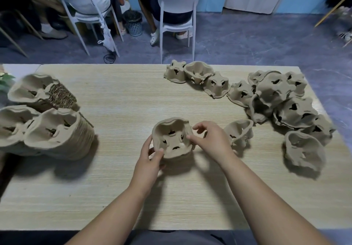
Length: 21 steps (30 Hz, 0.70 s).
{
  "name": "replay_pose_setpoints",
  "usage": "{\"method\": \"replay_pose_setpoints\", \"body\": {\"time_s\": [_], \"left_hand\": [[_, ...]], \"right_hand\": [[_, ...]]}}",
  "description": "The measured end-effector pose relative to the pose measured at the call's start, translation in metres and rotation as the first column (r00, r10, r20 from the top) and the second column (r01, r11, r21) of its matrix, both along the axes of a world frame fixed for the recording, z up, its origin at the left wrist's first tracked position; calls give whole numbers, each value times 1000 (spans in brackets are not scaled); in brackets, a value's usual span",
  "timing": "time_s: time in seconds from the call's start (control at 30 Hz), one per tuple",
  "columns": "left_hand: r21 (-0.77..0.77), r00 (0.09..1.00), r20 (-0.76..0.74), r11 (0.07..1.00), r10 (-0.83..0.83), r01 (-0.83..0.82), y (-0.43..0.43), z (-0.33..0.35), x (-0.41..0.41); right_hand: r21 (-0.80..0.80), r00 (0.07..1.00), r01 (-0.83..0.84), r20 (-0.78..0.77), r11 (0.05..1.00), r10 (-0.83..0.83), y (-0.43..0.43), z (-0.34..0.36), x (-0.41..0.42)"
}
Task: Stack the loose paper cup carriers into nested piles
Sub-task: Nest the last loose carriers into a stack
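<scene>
A small nested pile of brown pulp cup carriers stands at the middle of the table. My left hand grips its near left rim, thumb inside the edge. My right hand pinches its right rim with curled fingers. Just right of that hand a single loose carrier lies on its side. Several more loose carriers are heaped at the right, with another lying alone nearer me. Three tall nested piles lean on their sides at the left.
The pale wooden table has its far edge at mid-frame. Beyond it stand two white chairs with seated people and a small mesh bin. A green plant shows at the left edge.
</scene>
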<state>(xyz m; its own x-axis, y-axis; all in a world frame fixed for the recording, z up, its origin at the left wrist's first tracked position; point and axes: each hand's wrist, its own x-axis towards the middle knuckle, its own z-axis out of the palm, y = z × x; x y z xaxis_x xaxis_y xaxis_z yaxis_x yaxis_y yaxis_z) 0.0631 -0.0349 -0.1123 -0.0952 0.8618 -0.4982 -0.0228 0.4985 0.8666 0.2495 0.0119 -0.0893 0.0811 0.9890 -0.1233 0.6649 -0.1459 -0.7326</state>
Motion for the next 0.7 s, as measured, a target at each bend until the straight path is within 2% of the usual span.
{"method": "replay_pose_setpoints", "body": {"time_s": [0.07,0.13,0.2,0.27,0.3,0.37,0.53,0.63,0.7], "left_hand": [[5,1000,-8,1000,3,-3,0,0,1],[14,1000,-29,1000,1,-1,0,-1,2],[21,999,-46,1000,-4,5,2,-2,3],[26,999,-42,1000,-10,11,5,-3,7],[32,999,-33,999,-12,13,6,-3,9],[39,1000,-18,999,-21,22,10,-2,16],[59,998,-11,996,-66,67,19,-1,38],[63,997,3,995,-83,83,22,-1,50],[64,995,9,993,-98,98,23,-1,56]], "right_hand": [[144,991,0,130,990,-18,-1,-2,14],[186,941,-87,338,979,19,-4,-5,37],[54,850,-193,509,980,140,-8,-5,61],[-100,763,-259,589,961,267,-12,-6,81],[-141,743,-272,598,952,301,-13,-8,89],[-150,760,-257,579,955,296,-17,-10,101],[-37,898,-90,429,995,97,-37,-26,123],[-49,921,-62,382,997,76,-49,-39,130],[18,922,-71,383,997,58,-54,-42,131]]}}
